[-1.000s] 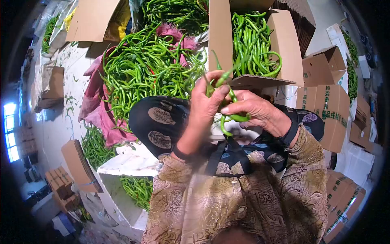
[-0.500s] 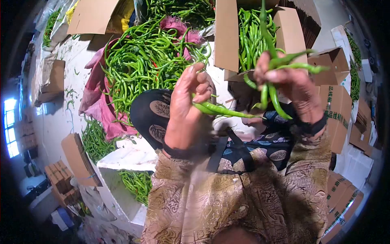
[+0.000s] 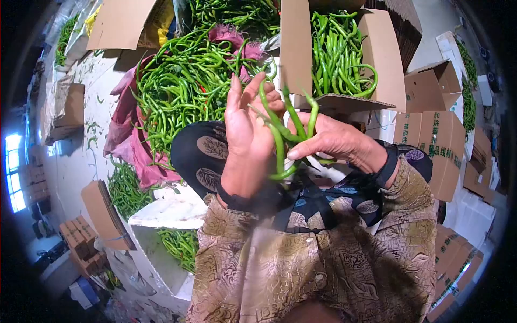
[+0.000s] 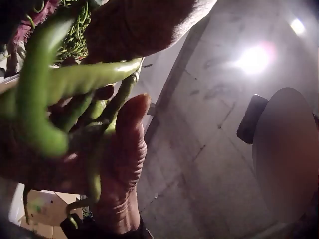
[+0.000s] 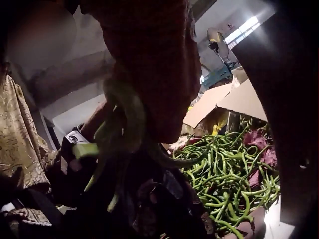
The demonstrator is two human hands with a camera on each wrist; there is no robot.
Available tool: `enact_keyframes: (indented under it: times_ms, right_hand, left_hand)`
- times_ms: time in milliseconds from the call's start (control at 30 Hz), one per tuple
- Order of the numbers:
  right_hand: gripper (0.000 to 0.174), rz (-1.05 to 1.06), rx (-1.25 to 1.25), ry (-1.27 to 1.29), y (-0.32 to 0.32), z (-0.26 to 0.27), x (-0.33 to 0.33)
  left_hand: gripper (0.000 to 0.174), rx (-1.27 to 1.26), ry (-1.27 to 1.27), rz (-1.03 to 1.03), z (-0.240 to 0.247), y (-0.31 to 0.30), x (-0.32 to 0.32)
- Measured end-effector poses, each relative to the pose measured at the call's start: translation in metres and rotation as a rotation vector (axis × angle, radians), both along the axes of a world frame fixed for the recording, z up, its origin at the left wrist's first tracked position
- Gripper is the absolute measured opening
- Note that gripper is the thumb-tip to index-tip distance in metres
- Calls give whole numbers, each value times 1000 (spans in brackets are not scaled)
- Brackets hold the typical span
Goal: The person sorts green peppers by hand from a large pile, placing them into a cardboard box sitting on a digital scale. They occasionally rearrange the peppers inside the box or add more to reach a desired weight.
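Both hands meet in front of my chest around a small bunch of long green peppers (image 3: 280, 137). My left hand (image 3: 245, 126) stands upright with its thumb up, and the peppers lie against its fingers, which bend over them. In the left wrist view the peppers (image 4: 47, 94) cross these fingers above the thumb (image 4: 128, 139). My right hand (image 3: 328, 141) pinches the same bunch from the right, thumb pressed on the stems. Its wrist view shows blurred peppers (image 5: 119, 119) hanging under the hand.
A big heap of green peppers (image 3: 183, 86) lies on a pink cloth (image 3: 126, 145) ahead. An open cardboard box (image 3: 385, 59) full of peppers stands beyond the hands. A white foam box (image 3: 172, 215) is at lower left. Stacked cartons (image 3: 439, 145) stand at right.
My right hand, which was raised toward the box with a few peppers, has come back down to the left hand. The peppers are now gathered between both hands.
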State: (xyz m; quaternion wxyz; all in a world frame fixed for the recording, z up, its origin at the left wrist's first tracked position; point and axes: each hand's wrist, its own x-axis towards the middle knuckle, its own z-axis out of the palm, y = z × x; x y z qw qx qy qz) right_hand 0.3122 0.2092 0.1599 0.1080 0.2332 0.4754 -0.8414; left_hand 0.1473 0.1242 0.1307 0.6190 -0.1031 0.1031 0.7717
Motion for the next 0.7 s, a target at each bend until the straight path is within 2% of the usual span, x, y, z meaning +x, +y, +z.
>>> enact_keyframes:
  times_ms: [67, 133, 267, 333, 367, 433, 467, 500, 567, 633, 700]
  right_hand:
    - [68, 0, 15, -1, -4, 0, -3]
    - [77, -245, -150, 129, -12, 17, -10]
    - [83, -344, -96, 201, -22, 2, -17]
    - [70, -354, 179, 219, -29, -7, -20]
    - [70, -354, 178, 216, -27, -12, -18]
    - [57, -202, 30, 36, -20, -18, -12]
    - [42, -257, -45, 7, -18, -6, -13]
    - [38, -277, -17, -3, -13, -1, -12]
    - [35, -383, -52, -6, -5, 22, -9]
    - [34, -374, -10, 34, 16, 16, 0]
    - [35, -387, 30, 66, 26, 29, 0]
  left_hand:
    - [56, -25, -41, 71, -3, -1, 2]
    - [57, -58, -24, 93, -3, -1, 4]
    - [52, -124, 68, 140, -3, -1, 8]
    - [50, -200, 97, 190, -4, 2, 11]
    - [50, -202, 95, 190, -4, 4, 11]
    - [47, -277, 157, 128, -3, 4, 11]
    - [42, -241, 235, 99, -8, 4, 7]
    - [42, -232, 405, 111, -8, 0, 3]
    - [44, -230, 594, 62, 5, -16, -8]
    - [47, -256, 765, -28, 16, -26, -14]
    - [51, -209, 793, -168, 14, -34, -17]
